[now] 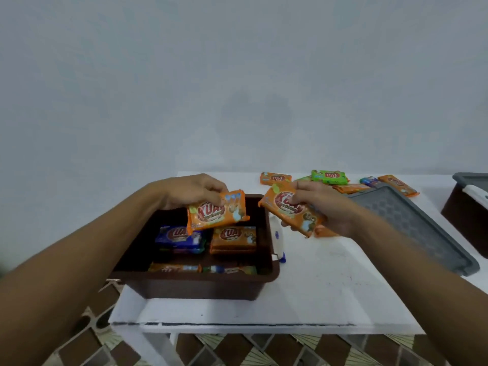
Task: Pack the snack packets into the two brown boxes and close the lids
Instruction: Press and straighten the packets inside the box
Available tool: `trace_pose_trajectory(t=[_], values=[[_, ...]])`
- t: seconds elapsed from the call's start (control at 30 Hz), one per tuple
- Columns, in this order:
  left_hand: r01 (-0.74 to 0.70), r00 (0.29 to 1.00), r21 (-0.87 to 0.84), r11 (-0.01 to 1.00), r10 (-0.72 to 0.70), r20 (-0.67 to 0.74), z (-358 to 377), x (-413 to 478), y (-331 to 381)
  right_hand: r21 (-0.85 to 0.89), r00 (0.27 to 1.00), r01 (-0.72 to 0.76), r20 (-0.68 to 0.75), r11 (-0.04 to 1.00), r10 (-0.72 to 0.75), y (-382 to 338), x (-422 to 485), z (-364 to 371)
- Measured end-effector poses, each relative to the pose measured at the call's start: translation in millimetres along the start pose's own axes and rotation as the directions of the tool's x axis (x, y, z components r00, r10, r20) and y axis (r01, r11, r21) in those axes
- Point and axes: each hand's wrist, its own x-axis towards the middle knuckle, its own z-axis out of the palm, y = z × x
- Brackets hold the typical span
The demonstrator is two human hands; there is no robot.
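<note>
While the left hand pinches an orange packet above the open brown box, the right hand's grip pinches a second orange packet beside it; loose packets lie on the table.

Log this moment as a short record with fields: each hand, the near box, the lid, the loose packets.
left hand: holds an orange packet over the near brown box
right hand: holds a second orange packet, right of that box
near brown box: open, partly filled with blue and orange packets
grey lid: lying flat on the white table
loose packets: orange and green, at the table's far edge
second brown box: far right, mostly out of frame
</note>
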Motion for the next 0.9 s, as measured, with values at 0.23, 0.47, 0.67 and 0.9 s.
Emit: trace_pose_trajectory(t=[0.23, 0.47, 0.67, 0.9], values=[[-0.001, 0.969, 0.397, 0.918, -0.097, 0.227, -2, -21, -47, -0.751, 0.973, 0.203, 0.226, 0.628, -0.045, -17, 17, 82], [-0.047, 0.966, 0.754, 0.656, -0.163, 0.202, 10, -22, -89, -0.934, 0.924, 0.294, 0.332, 0.204, 0.190, 24, 44, 128], [-0.084, 0.943, 0.838, 0.539, -0.229, 0.242, 16, -21, -90, -0.948, 0.926, 0.317, 0.313, 0.018, 0.212, 41, 48, 132], [-0.023, 0.940, 0.880, 0.475, -0.290, 0.181, 14, -19, -80, -0.949, 0.946, 0.312, 0.308, -0.033, 0.106, 30, 38, 123]])
